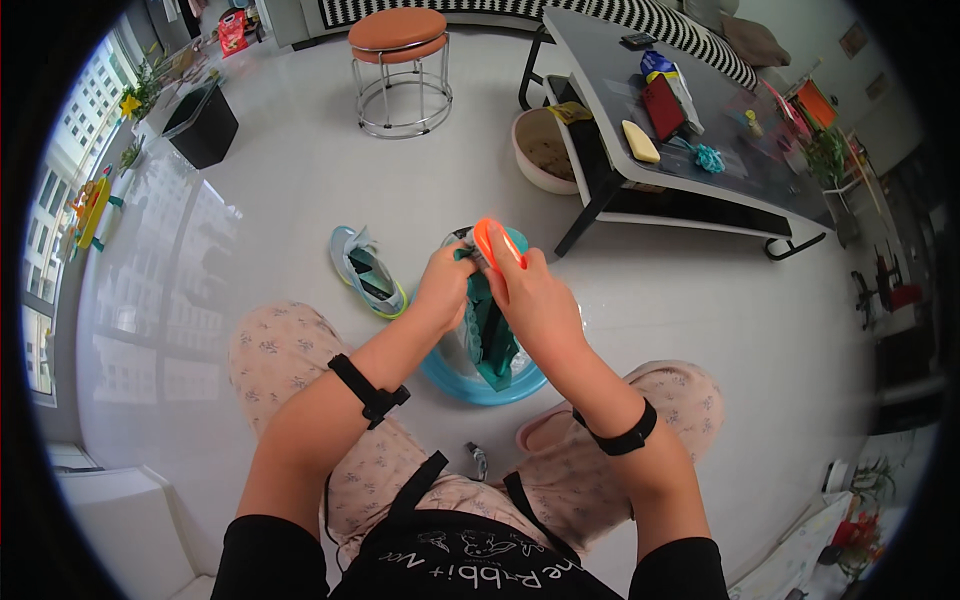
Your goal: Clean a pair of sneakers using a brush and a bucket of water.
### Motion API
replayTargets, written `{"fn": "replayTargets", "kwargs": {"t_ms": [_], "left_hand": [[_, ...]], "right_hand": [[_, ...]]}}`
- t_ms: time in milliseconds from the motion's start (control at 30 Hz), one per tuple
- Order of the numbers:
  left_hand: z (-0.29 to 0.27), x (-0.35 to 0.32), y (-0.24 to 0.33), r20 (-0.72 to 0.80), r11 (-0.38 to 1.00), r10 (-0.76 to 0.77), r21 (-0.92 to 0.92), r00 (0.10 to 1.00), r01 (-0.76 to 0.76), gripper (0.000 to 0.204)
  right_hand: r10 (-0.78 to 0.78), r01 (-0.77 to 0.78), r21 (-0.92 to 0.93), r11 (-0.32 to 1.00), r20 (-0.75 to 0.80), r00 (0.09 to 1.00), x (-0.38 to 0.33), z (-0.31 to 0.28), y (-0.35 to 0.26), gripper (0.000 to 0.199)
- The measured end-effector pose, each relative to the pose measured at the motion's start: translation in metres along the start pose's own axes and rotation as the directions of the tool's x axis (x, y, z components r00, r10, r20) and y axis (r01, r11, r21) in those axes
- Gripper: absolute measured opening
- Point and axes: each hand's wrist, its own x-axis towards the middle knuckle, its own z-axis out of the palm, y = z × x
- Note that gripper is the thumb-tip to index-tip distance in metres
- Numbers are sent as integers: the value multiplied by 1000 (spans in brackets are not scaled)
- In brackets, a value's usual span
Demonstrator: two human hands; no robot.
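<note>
My right hand [540, 298] is closed round an orange scrubbing brush [487, 238], its bristles against a teal-green shoe [492, 345]. My left hand [442, 287] grips that shoe by its far left side. The shoe is held over a light blue basin [482, 393] on the floor between my legs; its near end hangs inside the rim. My hands and the brush hide much of the shoe's far end. To the left of the basin, a pale blue shoe [368, 272] with a yellow-green sole edge lies on the floor.
Ahead to the right stands a low table [690, 130] with a yellow bar-shaped thing [640, 142] and a red box-like thing [663, 108]. By its leg is a pale bucket [540, 165]. Farther off are an orange stool [398, 40] and a black bin [203, 125].
</note>
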Motion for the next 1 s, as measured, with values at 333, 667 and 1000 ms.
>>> {"fn": "replayTargets", "kwargs": {"t_ms": [333,667,1000], "left_hand": [[-4,6,-4,83,997,-49,61,995,44,31],[-5,10,-13,23,996,-14,83,1000,12,40],[2,3,-1,40,998,-55,22,998,55,33]], "right_hand": [[56,-54,-97,994,26,998,-5,-9,-4,48],[67,-65,-96,993,11,998,1,-7,9,48],[131,-133,-63,989,-41,991,12,-4,17,48]]}}
